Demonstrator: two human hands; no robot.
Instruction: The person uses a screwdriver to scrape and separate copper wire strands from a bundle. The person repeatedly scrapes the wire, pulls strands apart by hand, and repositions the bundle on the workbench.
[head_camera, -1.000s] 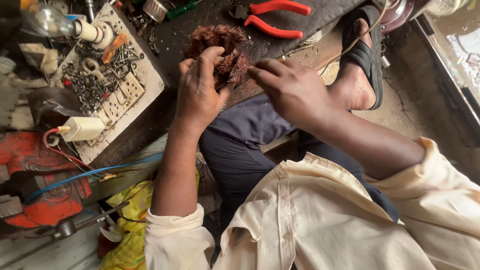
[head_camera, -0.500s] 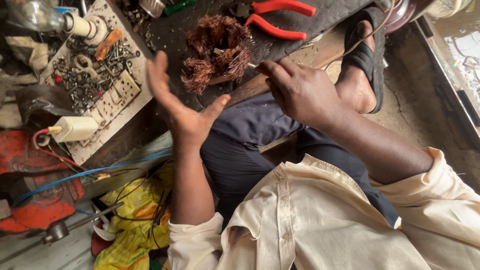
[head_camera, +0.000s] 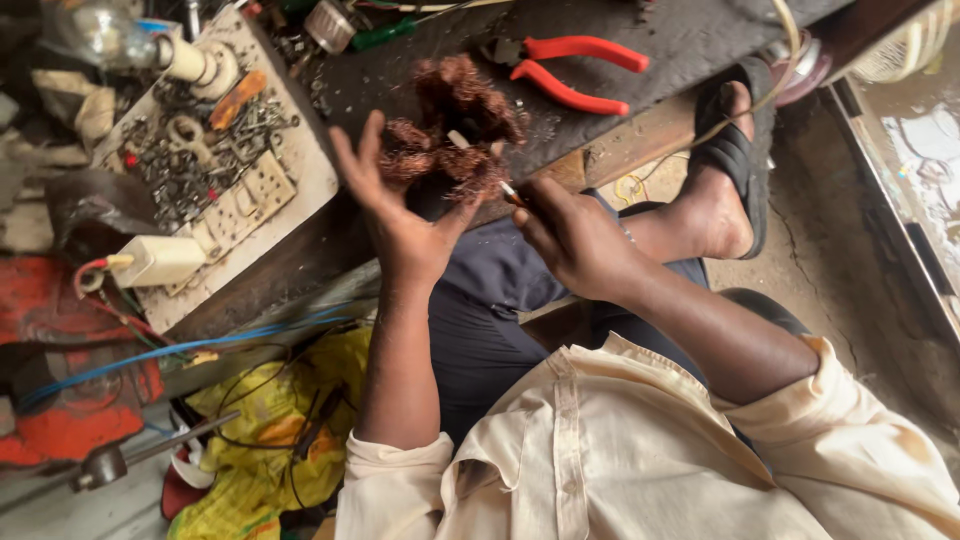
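So the tangled copper wire clump (head_camera: 450, 125) sits on the desk (head_camera: 640, 40) right past the left hand (head_camera: 400, 220), fingers splayed loose against it, while the right hand (head_camera: 575, 235) pinches a thin tool (head_camera: 508, 192) poking in from the other side.

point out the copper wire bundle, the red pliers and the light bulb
copper wire bundle (head_camera: 455, 125), head view, middle of the tangle.
red pliers (head_camera: 572, 72), head view, where the red handles fork.
light bulb (head_camera: 100, 33), head view, on the glass.

We see a bundle of copper wire (head_camera: 450, 125) on a workbench (head_camera: 650, 35), pliers (head_camera: 570, 70) just to its right, a board of screws (head_camera: 215, 160) to its left. Our left hand (head_camera: 400, 215) and right hand (head_camera: 570, 235) flank the bundle's near edge.
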